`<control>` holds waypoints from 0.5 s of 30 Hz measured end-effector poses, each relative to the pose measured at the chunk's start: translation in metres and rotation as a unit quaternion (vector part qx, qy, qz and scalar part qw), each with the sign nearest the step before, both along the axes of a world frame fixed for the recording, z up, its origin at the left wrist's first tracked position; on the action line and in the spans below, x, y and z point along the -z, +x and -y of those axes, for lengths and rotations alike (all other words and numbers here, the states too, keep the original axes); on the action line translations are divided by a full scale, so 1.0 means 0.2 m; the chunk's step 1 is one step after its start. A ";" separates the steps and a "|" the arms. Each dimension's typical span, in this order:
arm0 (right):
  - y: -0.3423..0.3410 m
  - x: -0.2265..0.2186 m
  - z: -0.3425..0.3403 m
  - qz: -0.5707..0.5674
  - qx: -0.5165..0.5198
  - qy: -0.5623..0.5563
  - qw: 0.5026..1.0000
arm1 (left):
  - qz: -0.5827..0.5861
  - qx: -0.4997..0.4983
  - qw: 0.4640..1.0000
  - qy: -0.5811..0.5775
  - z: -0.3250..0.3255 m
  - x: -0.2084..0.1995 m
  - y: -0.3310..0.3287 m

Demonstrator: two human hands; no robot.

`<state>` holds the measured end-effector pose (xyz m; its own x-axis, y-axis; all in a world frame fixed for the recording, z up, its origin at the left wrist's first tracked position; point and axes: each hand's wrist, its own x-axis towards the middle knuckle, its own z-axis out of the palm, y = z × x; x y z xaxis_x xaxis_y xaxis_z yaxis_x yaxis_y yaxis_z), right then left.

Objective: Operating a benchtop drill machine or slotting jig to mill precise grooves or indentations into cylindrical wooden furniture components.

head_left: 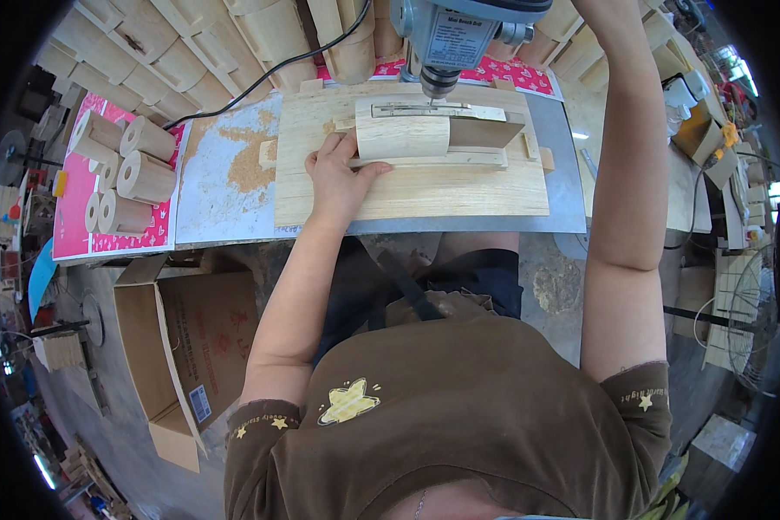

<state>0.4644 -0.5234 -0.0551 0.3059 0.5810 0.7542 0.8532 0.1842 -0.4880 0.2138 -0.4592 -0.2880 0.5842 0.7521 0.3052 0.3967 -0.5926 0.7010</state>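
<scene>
My left hand (336,176) is at the left end of a pale wooden cylinder (403,139), fingers bent against its end. Its thumb stretches along the lower rail of a wooden jig (347,208). The cylinder lies sideways in the jig, a darker flat piece (485,133) to its right and a slotted strip (438,111) along its far side. Directly above that strip hangs the chuck of a bench drill (439,82) with a thin bit. My right arm reaches up past the drill's right side; only the base of my right hand (600,10) shows, its fingers cut off by the upper edge.
Several hollow wooden cylinders (146,179) stand at the left on a pink sheet (69,227). Sawdust (250,169) lies beside the jig. More wooden pieces (182,48) are stacked behind, a black cable (277,68) across them. An open cardboard box (208,334) sits below the table's left side.
</scene>
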 end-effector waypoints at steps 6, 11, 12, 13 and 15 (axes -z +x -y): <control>-0.26 0.17 0.37 0.052 0.113 -0.041 0.991 | -0.006 -0.002 1.000 0.014 -0.01 0.02 0.01; -0.39 0.52 0.43 0.041 0.102 0.044 0.993 | 0.031 0.008 0.999 0.011 -0.02 0.05 0.00; -0.38 0.59 0.42 0.043 0.100 0.059 0.992 | 0.040 0.009 0.999 0.010 -0.02 0.05 0.01; -0.37 0.65 0.40 0.045 0.096 0.074 0.992 | 0.048 0.008 0.999 0.008 -0.02 0.05 0.00; -0.37 0.75 0.36 0.067 0.095 0.058 0.992 | 0.055 0.004 0.998 0.019 -0.03 0.06 -0.03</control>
